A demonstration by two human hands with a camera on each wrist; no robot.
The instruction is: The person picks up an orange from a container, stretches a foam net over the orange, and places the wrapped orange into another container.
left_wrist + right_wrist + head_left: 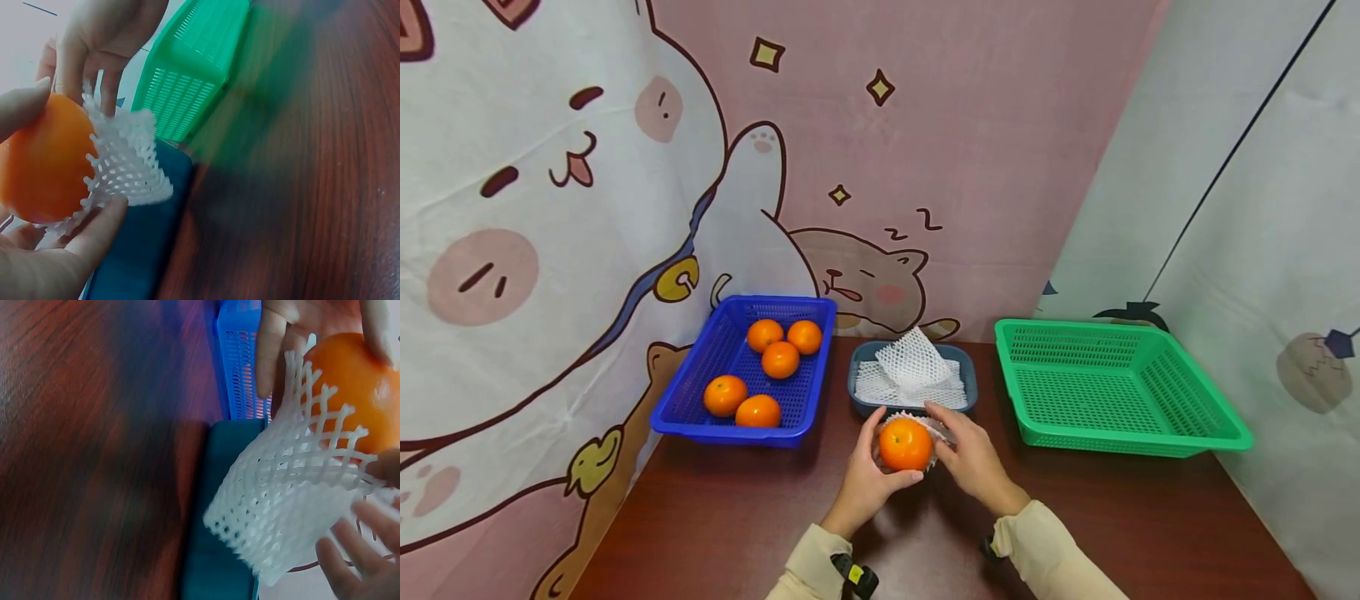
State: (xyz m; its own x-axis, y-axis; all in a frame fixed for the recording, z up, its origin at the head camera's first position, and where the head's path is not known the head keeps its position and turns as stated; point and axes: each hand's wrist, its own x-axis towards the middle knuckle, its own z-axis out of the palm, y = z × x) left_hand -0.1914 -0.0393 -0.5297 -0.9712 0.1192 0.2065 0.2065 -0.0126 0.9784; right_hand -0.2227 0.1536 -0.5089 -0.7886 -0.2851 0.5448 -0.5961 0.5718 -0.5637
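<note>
An orange [906, 444] with a small green stem spot sits partly inside a white foam net sleeve [294, 481], above the table's middle. My left hand [867, 477] grips the orange from the left, thumb along its near side and fingers round the other side. From the right, my right hand [976, 460] holds the sleeve's edge between thumb and fingers. The sleeve's mouth lies against the orange's side, and its far end hangs loose in the right wrist view. Part of the right fingers is hidden behind the net in the head view.
Behind the hands, a grey-blue tray [854, 385] holds more white foam nets [917, 367]. To the left, a blue basket [808, 421] contains several oranges [780, 360]. A green basket [1120, 442] stands at right on the brown table [715, 517]. Patterned cloth [985, 167] hangs behind.
</note>
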